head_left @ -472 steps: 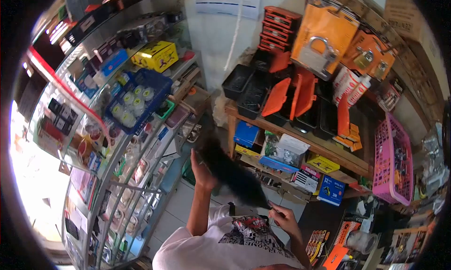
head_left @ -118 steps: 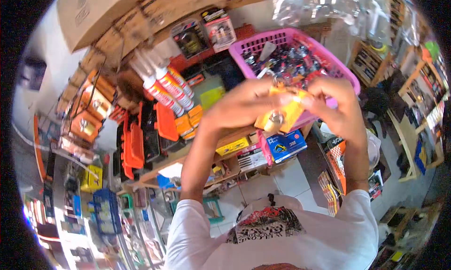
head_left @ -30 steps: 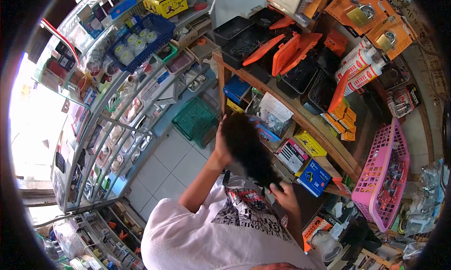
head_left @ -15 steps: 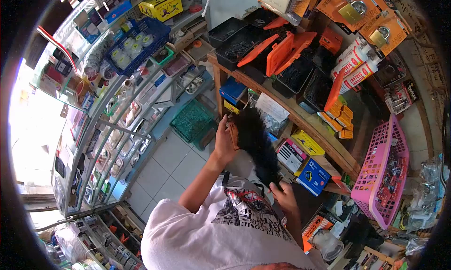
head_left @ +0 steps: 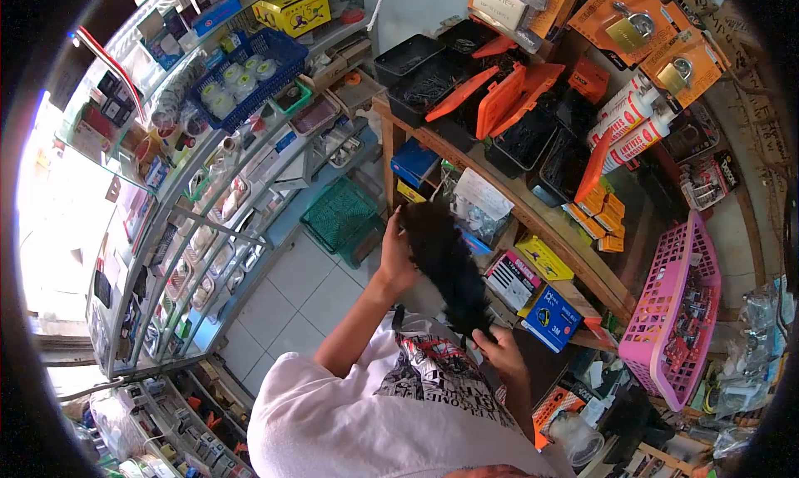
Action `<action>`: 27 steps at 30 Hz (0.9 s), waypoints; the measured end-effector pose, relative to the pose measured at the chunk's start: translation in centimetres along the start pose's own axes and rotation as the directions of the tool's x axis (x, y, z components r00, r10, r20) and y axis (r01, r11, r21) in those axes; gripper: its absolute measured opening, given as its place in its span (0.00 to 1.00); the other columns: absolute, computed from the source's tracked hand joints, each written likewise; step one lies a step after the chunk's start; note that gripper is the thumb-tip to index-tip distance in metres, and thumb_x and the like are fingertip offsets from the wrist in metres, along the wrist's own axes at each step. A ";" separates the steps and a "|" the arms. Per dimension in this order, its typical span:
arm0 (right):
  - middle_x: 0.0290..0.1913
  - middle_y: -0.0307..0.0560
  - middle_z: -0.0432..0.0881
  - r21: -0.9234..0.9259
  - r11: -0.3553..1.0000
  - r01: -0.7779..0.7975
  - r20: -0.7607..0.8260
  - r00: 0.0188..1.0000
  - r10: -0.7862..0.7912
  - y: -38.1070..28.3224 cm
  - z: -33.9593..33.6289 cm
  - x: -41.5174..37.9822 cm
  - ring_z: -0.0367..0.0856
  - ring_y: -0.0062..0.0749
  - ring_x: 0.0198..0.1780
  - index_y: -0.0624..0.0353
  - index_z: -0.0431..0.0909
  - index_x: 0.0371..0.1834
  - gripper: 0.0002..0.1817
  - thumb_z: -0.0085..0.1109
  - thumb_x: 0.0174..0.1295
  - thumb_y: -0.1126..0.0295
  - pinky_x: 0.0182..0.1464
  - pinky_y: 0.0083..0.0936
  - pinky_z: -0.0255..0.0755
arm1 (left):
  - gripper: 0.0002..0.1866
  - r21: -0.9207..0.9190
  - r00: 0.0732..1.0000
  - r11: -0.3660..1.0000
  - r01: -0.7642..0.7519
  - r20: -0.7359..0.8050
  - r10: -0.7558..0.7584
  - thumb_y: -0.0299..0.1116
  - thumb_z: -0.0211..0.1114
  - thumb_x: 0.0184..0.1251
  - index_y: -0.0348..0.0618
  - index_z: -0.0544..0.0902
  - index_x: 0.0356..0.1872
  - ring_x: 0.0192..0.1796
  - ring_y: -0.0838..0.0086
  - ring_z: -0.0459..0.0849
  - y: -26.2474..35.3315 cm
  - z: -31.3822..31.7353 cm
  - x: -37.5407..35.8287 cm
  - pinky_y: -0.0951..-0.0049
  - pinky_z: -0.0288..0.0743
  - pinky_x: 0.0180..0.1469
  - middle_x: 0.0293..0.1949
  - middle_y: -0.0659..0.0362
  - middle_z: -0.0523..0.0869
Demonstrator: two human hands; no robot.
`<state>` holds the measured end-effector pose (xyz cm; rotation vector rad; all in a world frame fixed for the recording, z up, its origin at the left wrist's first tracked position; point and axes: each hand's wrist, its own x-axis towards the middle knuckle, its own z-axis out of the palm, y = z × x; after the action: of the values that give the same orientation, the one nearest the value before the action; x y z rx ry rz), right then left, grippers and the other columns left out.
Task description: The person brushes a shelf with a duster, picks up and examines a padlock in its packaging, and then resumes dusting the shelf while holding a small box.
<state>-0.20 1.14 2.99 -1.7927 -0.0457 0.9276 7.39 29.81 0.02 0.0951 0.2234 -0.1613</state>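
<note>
A fluffy black duster point(head_left: 449, 266) slants across the space in front of my shirt. My right hand point(head_left: 502, 351) is closed around its lower end. At its upper end is my left hand point(head_left: 398, 249), touching the left side; the black fibres hide the fingertips, and anything between them is hidden too. Just beyond the duster are the wooden shelf point(head_left: 516, 197) and a paper sheet point(head_left: 483, 193) on plastic bags.
Black bins point(head_left: 416, 87) and orange lids point(head_left: 502, 99) top the shelf. A blue 3M box point(head_left: 552, 318) sits below. The pink basket point(head_left: 666, 303) stands at right. Left are a green basket point(head_left: 337, 214) on the floor side and a glass display case point(head_left: 179, 253).
The duster has turned slightly, and the orange-brown piece seen by my left hand earlier is now hidden. Both hands remain in nearly the same places.
</note>
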 end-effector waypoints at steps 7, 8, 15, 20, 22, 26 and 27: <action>0.24 0.33 0.76 -0.025 0.998 0.052 -0.022 0.998 -0.052 0.7 0.3 0.4 0.69 0.18 0.26 0.60 0.80 0.29 0.18 0.60 0.72 0.57 0.30 0.22 0.64 | 0.38 0.026 0.999 0.999 -0.029 0.016 0.028 0.64 0.47 0.74 0.40 0.70 0.69 0.65 0.50 0.78 0.6 -0.5 0.0 0.46 0.68 0.69 0.64 0.45 0.78; 0.24 0.34 0.76 -0.082 0.984 0.156 -0.012 0.987 -0.158 1.2 0.3 0.7 0.69 0.18 0.26 0.60 0.79 0.29 0.18 0.60 0.72 0.58 0.30 0.23 0.64 | 0.38 0.043 0.991 0.998 -0.037 0.132 0.031 0.64 0.46 0.74 0.40 0.71 0.69 0.65 0.49 0.77 0.7 -1.2 0.5 0.45 0.67 0.69 0.64 0.45 0.78; 0.24 0.35 0.77 -0.165 0.971 0.171 -0.003 0.985 -0.174 0.5 0.1 0.4 0.70 0.19 0.28 0.61 0.80 0.29 0.17 0.61 0.71 0.59 0.32 0.24 0.66 | 0.38 0.047 0.979 0.999 -0.020 0.205 0.010 0.63 0.41 0.75 0.39 0.72 0.68 0.67 0.48 0.75 1.2 0.3 -0.1 0.46 0.67 0.69 0.65 0.45 0.78; 0.25 0.35 0.79 0.017 1.000 -0.009 -0.031 0.999 0.009 0.4 0.3 0.2 0.72 0.17 0.28 0.61 0.82 0.30 0.18 0.62 0.71 0.57 0.31 0.23 0.65 | 0.38 0.082 0.997 0.995 -0.049 0.060 0.044 0.64 0.43 0.75 0.39 0.72 0.68 0.67 0.48 0.76 1.0 1.1 0.0 0.44 0.66 0.70 0.65 0.45 0.78; 0.26 0.34 0.79 -0.145 0.983 0.115 0.049 0.993 -0.109 0.2 -0.4 0.1 0.72 0.15 0.28 0.60 0.82 0.30 0.18 0.62 0.71 0.57 0.30 0.21 0.65 | 0.38 0.025 0.945 1.000 -0.010 0.326 0.002 0.64 0.43 0.74 0.40 0.73 0.68 0.66 0.50 0.76 1.1 0.4 0.4 0.46 0.66 0.71 0.65 0.45 0.78; 0.26 0.34 0.79 0.000 1.000 0.005 -0.050 0.999 -0.005 0.1 -0.1 -0.2 0.72 0.15 0.29 0.61 0.83 0.31 0.18 0.63 0.70 0.56 0.31 0.21 0.66 | 0.38 0.032 0.998 0.998 -0.060 0.021 0.059 0.63 0.43 0.75 0.38 0.72 0.67 0.66 0.46 0.76 1.1 0.1 0.5 0.41 0.66 0.70 0.65 0.43 0.78; 0.26 0.34 0.79 -0.045 0.999 0.004 -0.024 1.000 -0.005 0.5 -0.6 -0.1 0.72 0.15 0.29 0.61 0.83 0.32 0.18 0.63 0.70 0.56 0.31 0.21 0.66 | 0.38 0.086 0.996 0.992 -0.089 -0.020 0.091 0.63 0.43 0.75 0.37 0.72 0.67 0.65 0.46 0.77 1.0 0.5 0.5 0.41 0.67 0.69 0.64 0.43 0.78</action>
<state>-0.11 0.45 2.74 -1.8447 -0.0557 0.9076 8.12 30.63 0.46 0.1915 0.2354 -0.0800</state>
